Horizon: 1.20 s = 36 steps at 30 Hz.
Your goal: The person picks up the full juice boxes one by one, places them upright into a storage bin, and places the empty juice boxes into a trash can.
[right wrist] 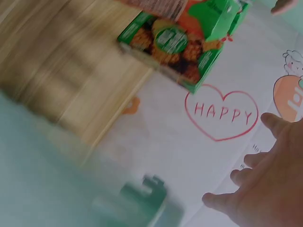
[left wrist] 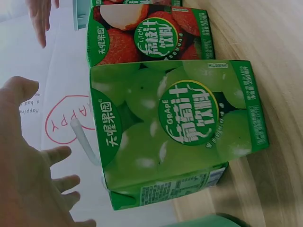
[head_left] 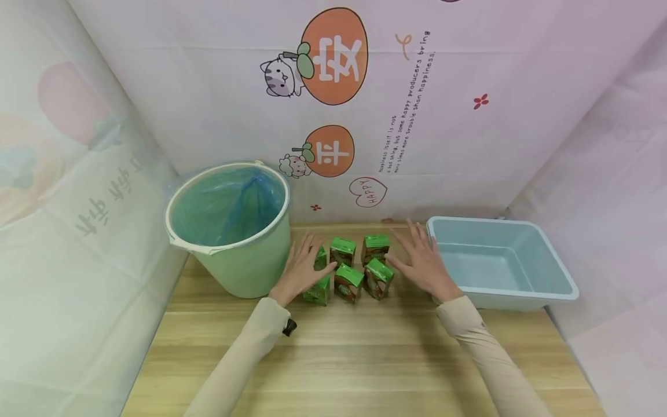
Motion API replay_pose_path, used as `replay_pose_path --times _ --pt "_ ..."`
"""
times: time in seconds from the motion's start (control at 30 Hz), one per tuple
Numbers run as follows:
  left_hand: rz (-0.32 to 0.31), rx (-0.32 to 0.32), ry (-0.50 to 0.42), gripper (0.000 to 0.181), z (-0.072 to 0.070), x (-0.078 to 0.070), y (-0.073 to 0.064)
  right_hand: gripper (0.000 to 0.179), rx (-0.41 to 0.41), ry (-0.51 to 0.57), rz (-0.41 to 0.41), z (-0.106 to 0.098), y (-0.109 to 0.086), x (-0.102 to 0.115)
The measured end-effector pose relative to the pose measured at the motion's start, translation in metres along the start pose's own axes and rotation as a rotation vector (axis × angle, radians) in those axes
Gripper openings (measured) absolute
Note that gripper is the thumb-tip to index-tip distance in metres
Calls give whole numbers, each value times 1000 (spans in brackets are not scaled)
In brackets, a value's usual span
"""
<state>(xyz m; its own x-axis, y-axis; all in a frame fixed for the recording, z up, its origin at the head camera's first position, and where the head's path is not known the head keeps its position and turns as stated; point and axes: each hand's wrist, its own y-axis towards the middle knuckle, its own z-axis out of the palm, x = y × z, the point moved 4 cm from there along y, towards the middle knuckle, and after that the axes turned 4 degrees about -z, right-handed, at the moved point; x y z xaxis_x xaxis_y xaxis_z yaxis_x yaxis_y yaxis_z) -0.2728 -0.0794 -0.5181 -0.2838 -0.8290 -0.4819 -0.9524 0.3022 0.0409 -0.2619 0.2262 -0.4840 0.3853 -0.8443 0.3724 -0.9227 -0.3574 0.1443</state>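
Green juice boxes [head_left: 348, 284] sit near my left hand [head_left: 301, 267] and right hand [head_left: 423, 263], both empty with fingers spread apart, so I guess I'm reaching, and picking up needs fingers curled.

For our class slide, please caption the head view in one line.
Left hand and right hand spread near six green-topped cartons, between a lined bucket and a light-blue basin.

Juice cartons [left wrist: 156, 127] look like coated paperboard, smooth and a bit glossy. Bucket's [head_left: 245, 272] smooth hard plastic, kinda matt, with a thin, crinkly, see-through plastic bag [head_left: 208, 211] lining it. Basin's [head_left: 482, 263] smooth plastic too. Desk [head_left: 359, 365] is wood-grained with a soft sheen. Backdrop [head_left: 208, 92] seems like creased printed cloth; sleeves [head_left: 226, 370] are matt fabric.
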Motion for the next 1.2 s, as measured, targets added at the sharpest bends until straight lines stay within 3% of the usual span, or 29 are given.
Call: replay_pose_path --times 0.37,0.73,0.97,1.2 --pt "43 -38 -53 77 -6 -5 -15 73 -28 -27 -17 -22 -19 -27" --pt "187 -44 -50 67 0 -23 -16 72 -41 -20 -24 -43 -43 -59" --pt "253 -9 -27 71 10 -32 -15 71 -1 -5 0 -49 -63 -85" --pt "260 47 -30 71 17 -42 -8 69 -11 -20 12 -60 -83 -126"
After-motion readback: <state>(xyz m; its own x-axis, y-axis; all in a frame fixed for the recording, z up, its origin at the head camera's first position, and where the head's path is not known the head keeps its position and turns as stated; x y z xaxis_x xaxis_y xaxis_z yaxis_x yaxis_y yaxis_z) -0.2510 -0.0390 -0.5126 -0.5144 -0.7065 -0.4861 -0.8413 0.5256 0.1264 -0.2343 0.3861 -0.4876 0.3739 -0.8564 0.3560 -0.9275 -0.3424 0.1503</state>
